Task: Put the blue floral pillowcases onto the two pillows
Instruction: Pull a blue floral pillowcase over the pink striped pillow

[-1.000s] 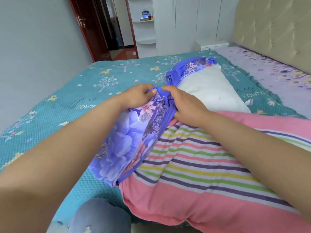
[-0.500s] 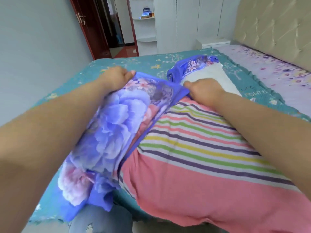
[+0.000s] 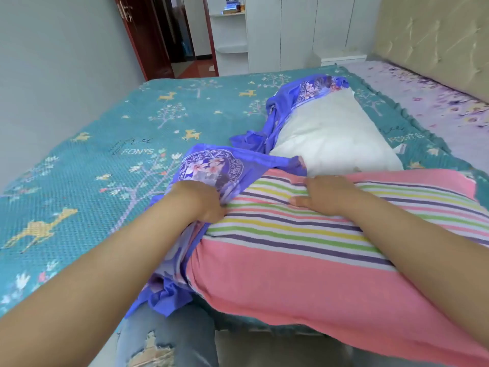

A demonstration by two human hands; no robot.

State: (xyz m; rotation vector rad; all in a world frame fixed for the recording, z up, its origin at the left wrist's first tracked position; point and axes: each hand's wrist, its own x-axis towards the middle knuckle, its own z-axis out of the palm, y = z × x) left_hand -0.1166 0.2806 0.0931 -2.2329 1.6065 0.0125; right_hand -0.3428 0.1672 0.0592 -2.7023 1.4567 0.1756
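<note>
Lying crosswise, striped pillow [image 3: 330,247]; left hand [image 3: 201,201] grip bunches pillowcase [image 3: 211,168], right hand [image 3: 325,194] pressing flat.

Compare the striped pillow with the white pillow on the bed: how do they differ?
The striped pillow is pink with coloured stripes; the white pillow is plain. The striped pillow lies nearest, under the right hand; the white pillow lies farther off, untouched. Both rest on the teal bedspread, each beside a blue floral pillowcase, neither inside one.

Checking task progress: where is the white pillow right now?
In the head view, the white pillow lies right of centre on the teal bedspread, just behind the striped pillow, a blue pillowcase bunched along its left edge.
</note>
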